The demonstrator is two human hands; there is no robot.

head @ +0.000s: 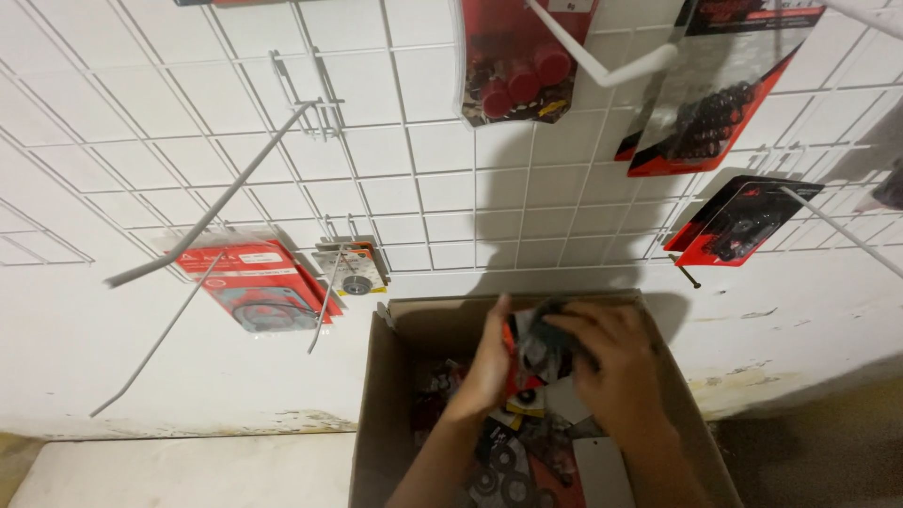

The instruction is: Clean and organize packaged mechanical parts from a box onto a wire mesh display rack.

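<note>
Holding one red packet [536, 350] in two hands, left hand [489, 362] and right hand [616, 362].

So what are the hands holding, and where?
Both hands, left hand and right hand, hold a red-and-black packet by its two sides, over the cardboard box.

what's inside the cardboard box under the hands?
Inside the cardboard box: loose red and black blister packs and a grey card. Both hands hold one pack above, hiding the middle; bottom unseen.

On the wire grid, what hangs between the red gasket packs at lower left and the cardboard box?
Head view: between the red gasket packs and the cardboard box hangs one small yellowish carded pack holding a round dark part.
</note>
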